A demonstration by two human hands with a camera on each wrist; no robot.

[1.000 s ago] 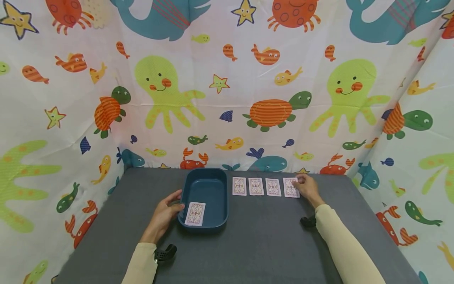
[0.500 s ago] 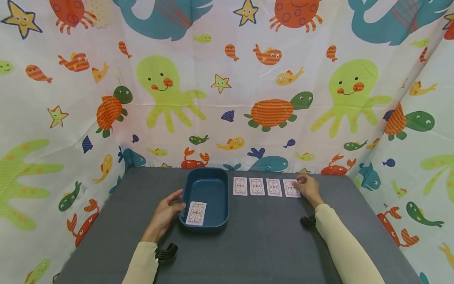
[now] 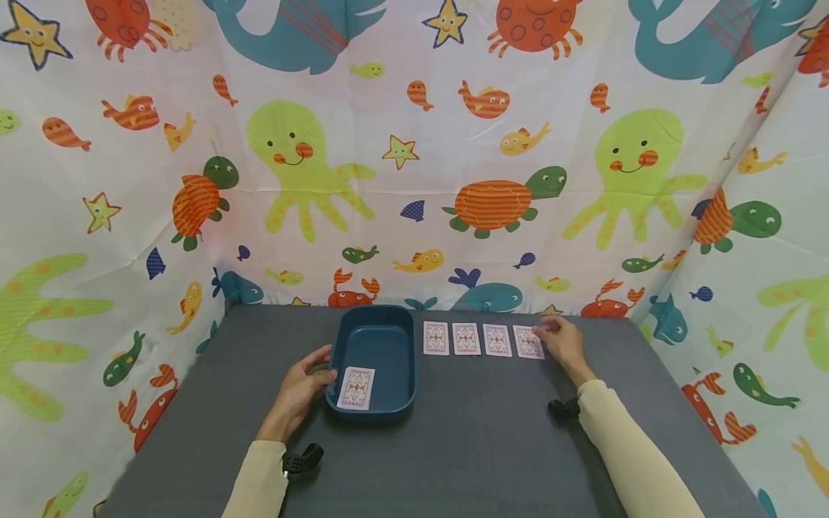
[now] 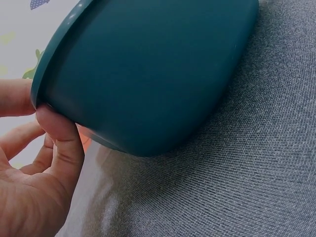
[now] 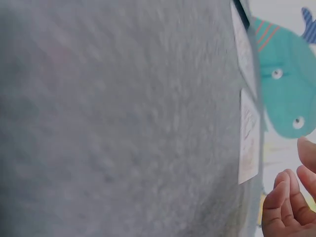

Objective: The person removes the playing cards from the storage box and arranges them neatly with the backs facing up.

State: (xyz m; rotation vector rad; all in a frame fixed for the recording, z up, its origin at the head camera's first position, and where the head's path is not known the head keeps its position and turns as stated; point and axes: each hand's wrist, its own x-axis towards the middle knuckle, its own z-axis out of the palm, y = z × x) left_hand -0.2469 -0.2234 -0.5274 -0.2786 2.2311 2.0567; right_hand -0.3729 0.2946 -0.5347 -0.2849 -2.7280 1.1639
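Note:
A dark blue rectangular tray (image 3: 414, 360) stands left of centre on the table, with a patterned-back playing card or small stack of cards (image 3: 355, 388) in its near left part. My left hand (image 3: 299, 392) holds the tray's left rim; in the left wrist view the thumb (image 4: 61, 131) and index finger meet at the rim. Right of the tray, several cards lie face down in a row. At the rightmost card (image 3: 527, 342) is my right hand (image 3: 562, 344), fingers loosely bent. A gap separates that hand from the nearest card (image 5: 249, 140) in the right wrist view.
A grey cloth covers the table (image 3: 479, 432). Behind and at both sides hangs a white curtain (image 3: 388, 108) printed with sea animals, meeting the table's back edge. Black straps with small devices sit on both wrists.
My right hand has shifted slightly up and right from the rightmost card, which stays in the row. The left hand and the tray hold their place. The head view moved a little.

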